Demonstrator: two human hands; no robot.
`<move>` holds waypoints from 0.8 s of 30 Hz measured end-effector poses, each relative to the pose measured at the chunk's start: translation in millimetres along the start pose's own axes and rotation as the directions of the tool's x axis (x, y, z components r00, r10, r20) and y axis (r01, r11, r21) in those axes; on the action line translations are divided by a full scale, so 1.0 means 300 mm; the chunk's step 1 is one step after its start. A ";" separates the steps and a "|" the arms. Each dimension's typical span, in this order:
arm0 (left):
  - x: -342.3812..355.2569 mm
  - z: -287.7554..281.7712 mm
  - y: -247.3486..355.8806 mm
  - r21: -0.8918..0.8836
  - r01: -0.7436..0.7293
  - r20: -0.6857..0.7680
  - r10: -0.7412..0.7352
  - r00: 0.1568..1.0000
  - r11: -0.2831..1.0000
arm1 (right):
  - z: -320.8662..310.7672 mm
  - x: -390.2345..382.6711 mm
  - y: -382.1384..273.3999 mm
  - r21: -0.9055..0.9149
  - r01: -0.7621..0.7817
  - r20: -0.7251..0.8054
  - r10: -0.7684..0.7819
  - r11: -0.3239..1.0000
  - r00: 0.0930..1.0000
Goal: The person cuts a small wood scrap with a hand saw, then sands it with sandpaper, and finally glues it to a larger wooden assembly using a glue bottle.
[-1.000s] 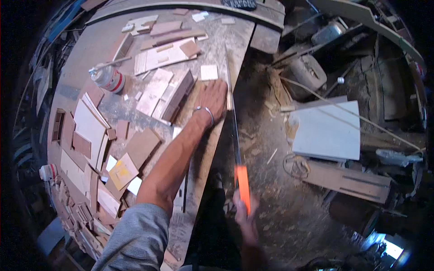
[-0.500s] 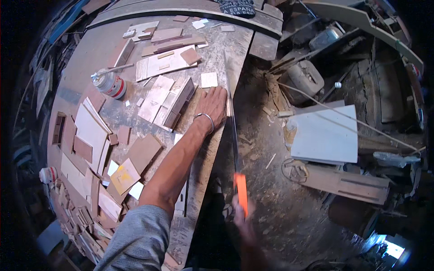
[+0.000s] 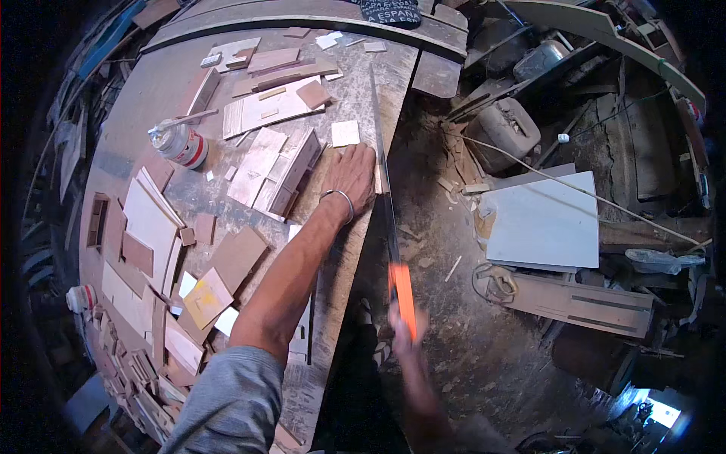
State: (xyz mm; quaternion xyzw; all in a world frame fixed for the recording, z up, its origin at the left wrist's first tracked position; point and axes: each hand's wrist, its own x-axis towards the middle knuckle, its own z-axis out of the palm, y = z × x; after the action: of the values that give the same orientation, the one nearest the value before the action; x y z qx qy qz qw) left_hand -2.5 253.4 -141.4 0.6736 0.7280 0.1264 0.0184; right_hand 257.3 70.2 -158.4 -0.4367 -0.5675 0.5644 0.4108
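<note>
My right hand [image 3: 407, 331], blurred by motion, is closed round the orange handle of a handsaw [image 3: 390, 219]. The saw's long blade runs away from me along the bench's right edge, just right of my left hand [image 3: 350, 178]. That hand presses down at the edge with its fingers bent, holding a small piece of wood [image 3: 378, 179]; most of the piece is hidden beneath it. Just beyond the fingertips lies a small pale square [image 3: 345, 133]. Left of the hand stands a small wooden box-like assembly [image 3: 265, 170].
A glue jar [image 3: 180, 145] with a stick across its top stands on the workbench [image 3: 355, 250]. Wood offcuts [image 3: 144, 219] crowd the left side. On the floor to the right are a plastic jug [image 3: 501, 136], a white panel [image 3: 544, 221] and another handsaw [image 3: 495, 284].
My right hand has pushed the saw forward, away from me, along the bench edge. My left hand stays pressed at the same spot. The view has shifted slightly.
</note>
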 end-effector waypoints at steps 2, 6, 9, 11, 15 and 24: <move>0.007 -0.004 -0.009 0.045 -0.008 -0.012 0.009 1.000 0.999 | -0.004 -0.034 0.036 0.002 -0.028 -0.049 0.028 1.000 0.998; 0.011 -0.006 -0.015 0.050 -0.024 -0.043 0.026 0.999 0.998 | 0.011 0.149 -0.008 -0.010 0.065 0.109 -0.064 0.998 0.992; 0.014 -0.010 -0.010 0.045 0.003 0.014 -0.003 1.000 0.999 | -0.026 -0.078 0.010 -0.138 0.170 -0.015 -0.174 0.976 0.985; 0.028 -0.005 -0.022 0.062 0.010 -0.019 -0.009 1.000 0.998 | -0.042 -0.043 -0.042 -0.162 0.159 0.027 -0.157 0.974 0.987; 0.012 -0.013 -0.015 0.036 -0.001 -0.055 0.003 0.998 0.999 | -0.091 -0.102 -0.108 -0.170 0.087 0.041 -0.081 0.982 0.996; 0.023 0.001 -0.019 0.053 0.006 -0.047 -0.004 0.999 0.999 | -0.055 0.008 -0.157 -0.085 0.084 0.082 -0.077 0.993 0.994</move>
State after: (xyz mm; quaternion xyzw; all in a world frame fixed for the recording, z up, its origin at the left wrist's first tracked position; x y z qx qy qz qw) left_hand -8.5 260.0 -141.9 0.6690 0.7329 0.1227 -0.0161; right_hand 270.8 78.1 -111.1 -0.4087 -0.6247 0.5383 0.3910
